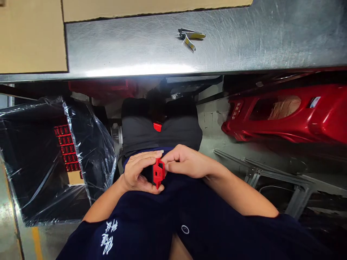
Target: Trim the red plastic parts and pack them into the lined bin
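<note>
Close to my body, above my lap, is a small red plastic part (158, 174) with rectangular openings. My left hand (139, 172) grips it between the thumb and fingers at its two ends. On its other side, my right hand (187, 161) is closed, the thumb and index finger pinching at the part's right edge. Whether those fingertips hold anything besides the red part is hidden. Another small red piece (157, 127) lies on my dark trousers between my legs.
A metal bench (130, 47) runs ahead, with nail clippers (191, 37) and a cardboard sheet (32, 39) on it. At left, a plastic-lined box (35, 173) holds rows of red parts (66, 148). A large red moulded shell (292, 115) and a metal frame (282, 175) are at right.
</note>
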Demonstrator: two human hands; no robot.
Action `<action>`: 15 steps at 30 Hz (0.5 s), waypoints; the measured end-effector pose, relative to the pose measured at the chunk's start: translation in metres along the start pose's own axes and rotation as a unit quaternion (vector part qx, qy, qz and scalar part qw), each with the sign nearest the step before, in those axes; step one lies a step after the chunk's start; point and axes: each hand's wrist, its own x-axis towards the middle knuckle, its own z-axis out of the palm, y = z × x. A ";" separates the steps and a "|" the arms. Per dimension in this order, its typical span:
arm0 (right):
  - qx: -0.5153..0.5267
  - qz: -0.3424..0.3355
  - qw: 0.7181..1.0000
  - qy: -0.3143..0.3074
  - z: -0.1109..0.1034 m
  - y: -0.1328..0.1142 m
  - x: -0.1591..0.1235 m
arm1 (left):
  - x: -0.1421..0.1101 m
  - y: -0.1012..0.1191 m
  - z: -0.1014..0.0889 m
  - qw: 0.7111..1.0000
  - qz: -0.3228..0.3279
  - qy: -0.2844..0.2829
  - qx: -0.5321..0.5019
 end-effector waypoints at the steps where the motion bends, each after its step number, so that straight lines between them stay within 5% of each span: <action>1: 0.027 -0.008 0.999 -0.021 -0.001 0.000 -0.001 | -0.001 0.000 0.001 1.000 -0.009 0.009 -0.007; 7: 0.123 -0.007 0.992 -0.041 -0.001 0.000 -0.005 | -0.013 -0.003 0.009 0.990 -0.083 0.066 -0.095; 15: 0.177 -0.014 0.984 -0.021 0.003 0.005 -0.005 | -0.012 -0.002 0.010 0.975 -0.141 0.057 -0.163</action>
